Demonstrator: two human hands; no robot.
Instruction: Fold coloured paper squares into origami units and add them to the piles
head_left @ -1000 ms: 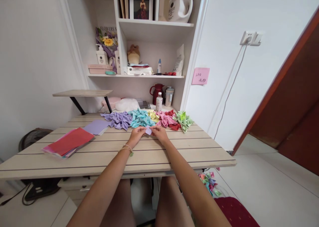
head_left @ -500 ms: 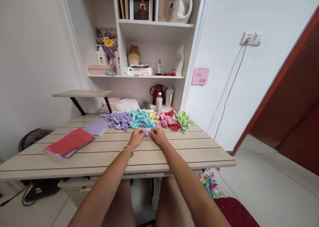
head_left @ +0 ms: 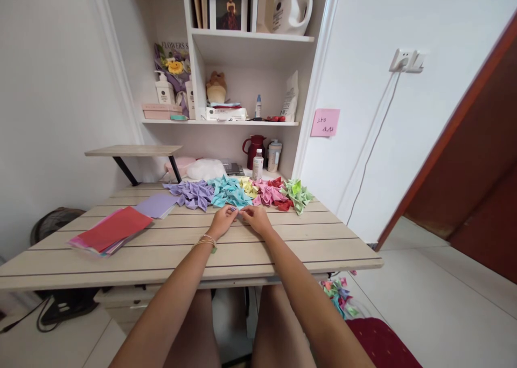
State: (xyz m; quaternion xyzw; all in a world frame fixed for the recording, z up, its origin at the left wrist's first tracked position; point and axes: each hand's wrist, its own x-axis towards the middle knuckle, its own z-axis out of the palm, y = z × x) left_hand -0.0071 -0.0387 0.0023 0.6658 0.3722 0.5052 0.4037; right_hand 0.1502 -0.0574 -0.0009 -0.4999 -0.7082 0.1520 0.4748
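My left hand (head_left: 222, 221) and my right hand (head_left: 257, 220) meet over the middle of the desk, each with its fingers pinched on a small piece of purple paper (head_left: 238, 210). Fingers cover most of that paper, so its folded shape is hard to make out. Just beyond my hands lies a row of folded paper pieces: purple ones (head_left: 194, 194), blue ones (head_left: 228, 192), yellow ones (head_left: 247, 187), pink ones (head_left: 267, 193) and green ones (head_left: 297, 194). Some red pieces (head_left: 284, 205) sit among the pink.
Red sheets (head_left: 117, 229) top a paper stack at the left, beside purple sheets (head_left: 156, 205). Behind the row stand a bottle (head_left: 257, 165), a dark red jug (head_left: 254, 147) and a tumbler (head_left: 274, 157). A raised wooden stand (head_left: 133, 151) occupies the desk's back left.
The purple paper shows less between my fingertips than before, where a corner pointed down toward me. Both hands stay in nearly the same place.
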